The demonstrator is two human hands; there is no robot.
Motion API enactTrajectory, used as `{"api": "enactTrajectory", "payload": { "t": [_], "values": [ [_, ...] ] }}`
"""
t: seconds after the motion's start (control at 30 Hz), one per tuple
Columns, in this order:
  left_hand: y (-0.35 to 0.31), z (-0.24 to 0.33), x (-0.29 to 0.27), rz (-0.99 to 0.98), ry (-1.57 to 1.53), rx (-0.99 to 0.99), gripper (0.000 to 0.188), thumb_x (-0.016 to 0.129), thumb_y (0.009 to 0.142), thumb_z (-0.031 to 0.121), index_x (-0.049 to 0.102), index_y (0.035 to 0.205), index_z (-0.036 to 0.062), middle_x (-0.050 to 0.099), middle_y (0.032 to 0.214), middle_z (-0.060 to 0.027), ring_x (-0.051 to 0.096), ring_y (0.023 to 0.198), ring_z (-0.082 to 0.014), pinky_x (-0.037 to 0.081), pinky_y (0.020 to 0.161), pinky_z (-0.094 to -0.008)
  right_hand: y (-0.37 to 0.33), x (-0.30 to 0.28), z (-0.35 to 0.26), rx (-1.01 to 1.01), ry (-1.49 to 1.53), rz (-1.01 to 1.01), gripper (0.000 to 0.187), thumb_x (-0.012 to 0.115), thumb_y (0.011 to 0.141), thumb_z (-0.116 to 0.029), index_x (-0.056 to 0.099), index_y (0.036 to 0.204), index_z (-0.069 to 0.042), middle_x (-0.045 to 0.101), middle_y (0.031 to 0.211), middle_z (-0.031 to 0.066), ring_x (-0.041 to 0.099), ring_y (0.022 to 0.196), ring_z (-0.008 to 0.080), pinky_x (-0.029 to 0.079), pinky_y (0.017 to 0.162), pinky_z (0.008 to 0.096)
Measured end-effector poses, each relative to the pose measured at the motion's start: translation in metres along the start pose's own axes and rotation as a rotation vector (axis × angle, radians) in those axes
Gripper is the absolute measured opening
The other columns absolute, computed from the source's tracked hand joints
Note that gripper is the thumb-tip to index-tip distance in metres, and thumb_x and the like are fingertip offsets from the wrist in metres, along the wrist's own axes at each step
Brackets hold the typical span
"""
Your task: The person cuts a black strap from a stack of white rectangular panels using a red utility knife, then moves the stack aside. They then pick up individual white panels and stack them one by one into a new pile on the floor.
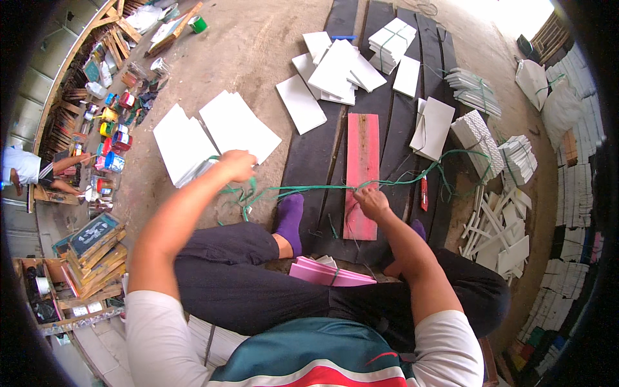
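Observation:
Green twine [303, 188] stretches sideways in front of me, across black planks and a pink-painted board [362, 145]. My right hand [372, 203] is closed on the twine over that board. Curled and slightly blurred, my left hand [237, 166] is at the near edge of a white sheet stack [235, 126]; whatever its fingers hold is hidden. Another white stack [180, 142] leans beside it on the left. Loose loops of twine hang below my left hand. A red-handled cutter [423, 193] lies right of the board.
Loose white sheets [335, 71] and a tied bundle [392, 42] lie on the far planks. More bundles [474, 145] and white offcuts [503, 226] are at the right. Paint cans [119, 138] line the left, near another person's arm [71, 161]. Pink sheets [329, 272] rest by my legs.

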State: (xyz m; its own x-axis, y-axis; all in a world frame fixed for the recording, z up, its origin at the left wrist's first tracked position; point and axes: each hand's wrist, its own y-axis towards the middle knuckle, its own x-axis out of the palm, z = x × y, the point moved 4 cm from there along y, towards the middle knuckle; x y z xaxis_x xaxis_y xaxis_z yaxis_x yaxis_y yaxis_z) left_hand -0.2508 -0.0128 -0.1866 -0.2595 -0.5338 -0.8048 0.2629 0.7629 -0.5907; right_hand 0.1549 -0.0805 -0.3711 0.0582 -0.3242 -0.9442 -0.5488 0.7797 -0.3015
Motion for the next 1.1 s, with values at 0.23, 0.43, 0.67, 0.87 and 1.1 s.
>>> {"api": "enactTrajectory", "payload": {
  "t": [0.23,0.43,0.67,0.87,1.1],
  "values": [
    [0.069,0.181,0.063,0.058,-0.681,0.356,0.075,0.08,0.081,0.041,0.055,0.141,0.0036,0.058,0.141,-0.0244,0.058,0.13,-0.036,0.046,0.108,-0.0452,0.008,-0.016,-0.015,-0.163,0.459,-0.226,0.016,0.065,0.094,-0.021,0.069,0.095,-0.006,0.069,0.088,0.0129,0.07,0.081,0.0304,0.057,0.075,0.0438],
    [0.077,0.2,0.039,-0.155,-1.469,0.19,0.044,0.065,0.099,0.049,0.073,0.089,0.0069,0.059,0.072,0.0034,0.047,0.063,-0.0059,0.039,0.059,-0.0247,0.014,-0.145,0.029,-0.03,0.95,-0.025,0.031,0.068,0.098,-0.028,0.07,0.102,0.003,0.068,0.081,0.0059,0.062,0.08,0.0142,0.053,0.075,0.0356],
    [0.053,0.088,-0.022,-0.084,-1.41,0.21,0.031,0.076,0.091,0.036,0.075,0.088,0.0054,0.055,0.064,0.0058,0.042,0.056,-0.0032,0.032,0.056,-0.0224,-0.037,-0.249,0.094,0.266,1.029,0.13,0.038,0.067,0.099,-0.039,0.071,0.092,-0.001,0.058,0.074,-0.0038,0.047,0.063,0.0068,0.036,0.052,0.0262],
    [0.045,0.03,-0.016,0.057,-1.793,0.323,0.025,0.073,0.096,0.032,0.073,0.093,0.007,0.049,0.058,0.0089,0.039,0.05,-0.0025,0.03,0.047,-0.0223,-0.084,-0.3,0.133,0.311,0.919,0.21,0.032,0.073,0.092,-0.029,0.073,0.091,0.002,0.066,0.078,0.004,0.058,0.071,0.0161,0.047,0.067,0.0365],
    [0.018,-0.049,-0.033,0.546,-2.238,0.269,0.025,0.061,0.104,0.031,0.061,0.087,0.0115,0.046,0.062,0.0086,0.034,0.046,-0.0018,0.025,0.039,-0.0184,-0.102,-0.297,0.161,0.264,0.85,0.275,0.031,0.071,0.096,-0.033,0.072,0.09,-0.003,0.056,0.068,-0.0033,0.045,0.057,0.0081,0.037,0.052,0.028]
  ]
}}
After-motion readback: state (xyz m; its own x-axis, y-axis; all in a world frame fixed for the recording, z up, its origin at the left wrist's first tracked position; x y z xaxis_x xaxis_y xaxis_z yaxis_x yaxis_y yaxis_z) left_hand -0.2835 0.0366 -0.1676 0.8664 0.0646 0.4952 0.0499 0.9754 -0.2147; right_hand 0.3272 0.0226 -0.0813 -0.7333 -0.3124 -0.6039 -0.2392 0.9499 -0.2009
